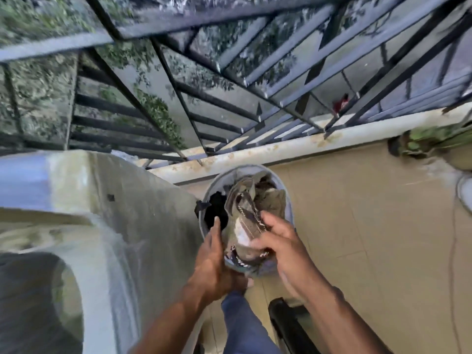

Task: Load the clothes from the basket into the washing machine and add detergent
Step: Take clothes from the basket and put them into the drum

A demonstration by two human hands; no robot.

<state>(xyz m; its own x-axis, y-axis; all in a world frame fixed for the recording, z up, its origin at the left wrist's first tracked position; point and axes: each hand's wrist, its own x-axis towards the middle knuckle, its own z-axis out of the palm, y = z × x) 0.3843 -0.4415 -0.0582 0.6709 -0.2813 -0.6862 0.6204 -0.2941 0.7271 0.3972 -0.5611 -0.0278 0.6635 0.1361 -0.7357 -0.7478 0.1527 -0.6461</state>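
A round pale basket (pixel 288 200) stands on the tiled floor below me, beside the washing machine (pixel 143 226). It holds crumpled clothes: an olive and white patterned garment (pixel 245 226) on top and a dark one (pixel 217 209) at the left. My right hand (pixel 283 249) grips the patterned garment near the basket's front. My left hand (pixel 214 259) reaches into the left side of the basket, fingers against the same cloth. The machine's dark top opening (pixel 33 297) is at the lower left. No detergent is in view.
A low ledge (pixel 281 146) with a black metal railing (pixel 229 98) runs behind the basket. A potted plant (pixel 429 141) sits at the right. A black object (pixel 288 325) lies by my feet on the beige tiled floor (pixel 370 226).
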